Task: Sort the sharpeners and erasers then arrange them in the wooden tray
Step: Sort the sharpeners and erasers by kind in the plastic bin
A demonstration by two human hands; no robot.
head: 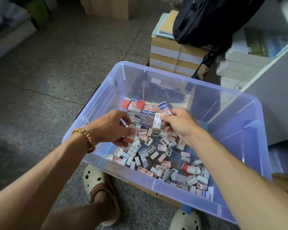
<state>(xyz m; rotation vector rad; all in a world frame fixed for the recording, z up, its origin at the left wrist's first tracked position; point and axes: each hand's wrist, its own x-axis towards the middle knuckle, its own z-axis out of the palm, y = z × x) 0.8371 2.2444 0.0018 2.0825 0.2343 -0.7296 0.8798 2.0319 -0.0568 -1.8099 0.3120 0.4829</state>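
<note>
Right hand (176, 123) pinches a few wrapped erasers (161, 113) w/ thumb & fingertips, held just above the stacked eraser rows (140, 108) at the far side of the clear plastic bin (249, 130). Left hand (111, 128) is curled round more small boxes, one red-ended eraser (129, 139) showing under the palm; it hovers nearer the bin's left wall, above the loose pile. Both forearms reach in over the near rim, wrists bent down; a bead bracelet (85, 135) sits on the left wrist.

Loose sharpeners (150, 151), pink, blue & white, lie mixed w/ a few erasers across the bin floor, toward its near right corner too. No wooden tray in view, so the sort seems to be happening inside the bin.

To do this step well, prob.: keep the wrappers facing one way, set each eraser flush against the stack w/o knocking the rows over, & keep sharpeners out of the eraser side.

Beyond the bin: bundled paper stacks (171, 52) & a black bag (206, 19).
</note>
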